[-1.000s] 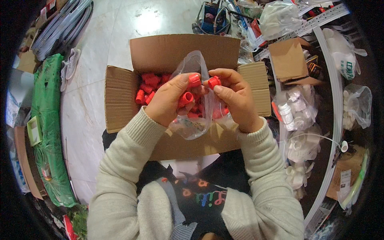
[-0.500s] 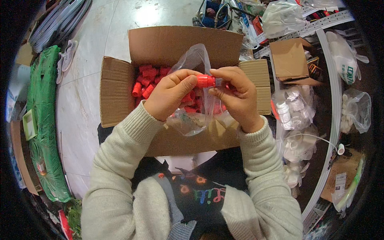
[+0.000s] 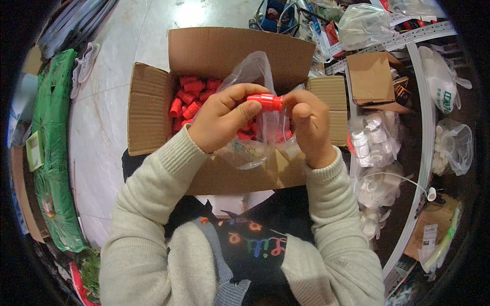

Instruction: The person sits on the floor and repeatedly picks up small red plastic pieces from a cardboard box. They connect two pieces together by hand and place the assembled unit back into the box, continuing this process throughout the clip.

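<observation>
Between the thumb and index finger of my left hand [image 3: 219, 115] is a red plastic pipe fitting [image 3: 265, 101], a short stepped cylinder lying sideways. My right hand [image 3: 312, 122] is at the fitting's right end, its fingers curled and its index finger against that end. The right thumb stands up, apart from the fitting. Anything inside the right hand's fingers is hidden. Below both hands is an open cardboard box [image 3: 240, 48] with several similar red fittings [image 3: 191, 97] in it. A clear plastic bag [image 3: 252, 66] stands up from the box, partly behind my hands.
To the left lie a long green wrapped bundle [image 3: 57, 153] and a pair of white shoes [image 3: 86, 66] on the tiled floor. At the right are a small cardboard box [image 3: 370, 79], bags of white fittings [image 3: 375, 135] and a white curved rail [image 3: 426, 132].
My right thumb has lifted off the fitting's end, and the right hand has turned and shifted slightly right. The left hand keeps its hold on the fitting.
</observation>
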The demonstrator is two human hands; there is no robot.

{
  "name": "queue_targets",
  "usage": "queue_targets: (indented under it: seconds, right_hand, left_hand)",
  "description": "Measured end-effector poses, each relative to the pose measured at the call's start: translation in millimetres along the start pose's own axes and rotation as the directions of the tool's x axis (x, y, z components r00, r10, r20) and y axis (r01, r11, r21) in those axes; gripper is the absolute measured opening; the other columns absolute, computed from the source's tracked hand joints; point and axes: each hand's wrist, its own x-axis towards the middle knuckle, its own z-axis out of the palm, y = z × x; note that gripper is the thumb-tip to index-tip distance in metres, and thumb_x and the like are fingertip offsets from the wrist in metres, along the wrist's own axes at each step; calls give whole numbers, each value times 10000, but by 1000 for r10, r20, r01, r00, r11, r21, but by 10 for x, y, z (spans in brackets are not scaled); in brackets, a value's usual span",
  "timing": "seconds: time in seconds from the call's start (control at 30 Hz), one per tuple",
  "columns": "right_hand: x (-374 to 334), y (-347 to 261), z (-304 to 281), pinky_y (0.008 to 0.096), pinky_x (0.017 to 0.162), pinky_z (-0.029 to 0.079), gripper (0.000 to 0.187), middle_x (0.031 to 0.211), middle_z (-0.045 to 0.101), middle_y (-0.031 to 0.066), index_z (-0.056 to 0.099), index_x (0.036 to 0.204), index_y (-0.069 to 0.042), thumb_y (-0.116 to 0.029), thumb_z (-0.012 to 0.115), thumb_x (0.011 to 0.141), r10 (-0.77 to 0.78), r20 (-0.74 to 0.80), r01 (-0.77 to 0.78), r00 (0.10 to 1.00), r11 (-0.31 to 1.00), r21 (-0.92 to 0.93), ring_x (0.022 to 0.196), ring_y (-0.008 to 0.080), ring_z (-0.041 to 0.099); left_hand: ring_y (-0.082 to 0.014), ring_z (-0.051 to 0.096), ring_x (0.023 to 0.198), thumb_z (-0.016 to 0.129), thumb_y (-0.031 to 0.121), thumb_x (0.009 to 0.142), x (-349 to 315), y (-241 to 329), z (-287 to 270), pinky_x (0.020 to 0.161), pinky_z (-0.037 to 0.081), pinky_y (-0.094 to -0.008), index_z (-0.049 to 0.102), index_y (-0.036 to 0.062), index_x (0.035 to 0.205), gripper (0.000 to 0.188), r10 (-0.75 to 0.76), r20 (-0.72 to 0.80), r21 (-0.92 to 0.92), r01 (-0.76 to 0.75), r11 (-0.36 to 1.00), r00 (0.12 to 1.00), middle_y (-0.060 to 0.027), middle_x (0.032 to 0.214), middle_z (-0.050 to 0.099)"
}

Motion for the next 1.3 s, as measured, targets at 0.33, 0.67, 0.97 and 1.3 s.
queue_targets:
  seconds: [0.33, 0.67, 0.97, 1.3]
  right_hand:
    - [-10, -68, 25, 262, 506, 383, 662, 672, 528, 61, 562, 1077, -5, -594, 452, 796, 92, 38, -97, 995, 986, 138, 563, 136, 488]
    - [-32, -116, -8, 286, 553, 409, 668, 727, 567, 91, 553, 1095, 19, -577, 440, 812, 73, 84, -85, 994, 985, 150, 609, 189, 525]
    - [-78, -189, -16, 310, 506, 394, 607, 660, 552, 89, 569, 1078, 2, -536, 461, 820, 40, 79, -51, 996, 987, 152, 550, 213, 507]
    - [-26, -253, -42, 324, 513, 404, 545, 654, 557, 118, 597, 1028, -3, -496, 475, 829, -158, 139, 165, 978, 986, -41, 563, 243, 531]
  left_hand:
    - [-109, 540, 916, 501, 183, 886, -35, 19, -31, 825, 438, -260, 481, 15, 1140, 306, 34, -29, -68, -35, 997, 999, -53, 1024, 567]
    - [-50, 509, 780, 524, 213, 875, -58, 127, -11, 699, 423, -196, 484, 13, 1146, 339, 7, -62, -70, -11, 997, 998, -14, 963, 573]
    - [-51, 502, 857, 515, 163, 883, -58, 103, -33, 769, 417, -195, 509, 6, 1117, 282, -5, -43, -124, 0, 992, 999, -8, 991, 563]
    - [-70, 508, 895, 519, 163, 880, -45, 44, -54, 796, 416, -207, 510, -1, 1111, 284, 13, -63, -141, -21, 990, 998, -18, 1000, 565]
